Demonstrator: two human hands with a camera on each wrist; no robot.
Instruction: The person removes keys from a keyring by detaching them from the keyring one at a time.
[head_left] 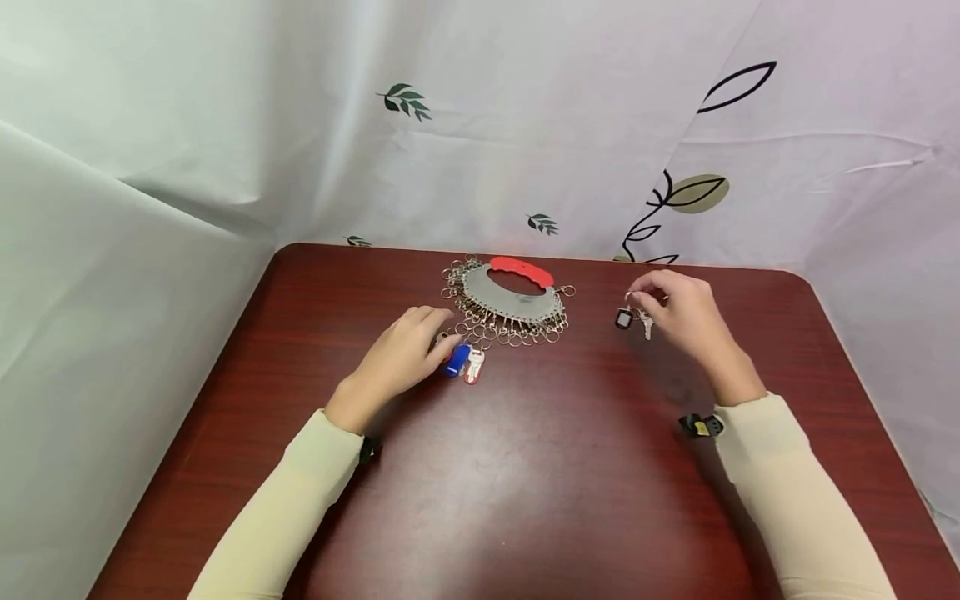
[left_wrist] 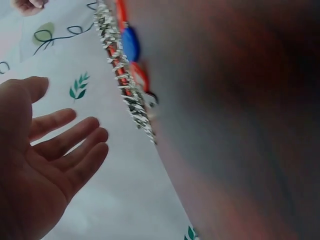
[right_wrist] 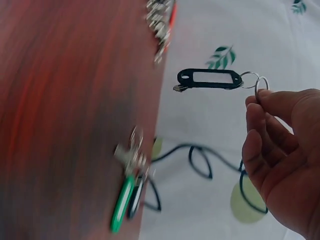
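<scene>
"Starting at the left, what's there?"

"The left hand (head_left: 401, 350), fingers loosely extended and gripping nothing, just beside a blue key tag (head_left: 458, 360). Lettering on that tag is too small to make out."

"Next along?"

"A red key tag (head_left: 472, 379) with a silver key (head_left: 476, 360) over it, on the worktop (head_left: 525, 467). Behind them lies a key holder (head_left: 480, 287) with a curved metal plate, a red grip (head_left: 522, 269) and a fringe of snap hooks (head_left: 517, 322) and rings."

"Any labels further right?"

"Two. The right wrist view shows a green key tag (right_wrist: 122, 205) with a pale label strip, blurred past reading. Then a black key tag (right_wrist: 210, 77) with a pale label window; I can't tell whether it's written on. Another key (head_left: 647, 325) hangs beside it."

"Who has that one?"

"The right hand (head_left: 686, 312), thumb and fingertip pinching its ring (right_wrist: 256, 90), above the worktop."

"And on that wrist?"

"A black device (head_left: 701, 426) with a yellow patch, illegible at this size."
</scene>
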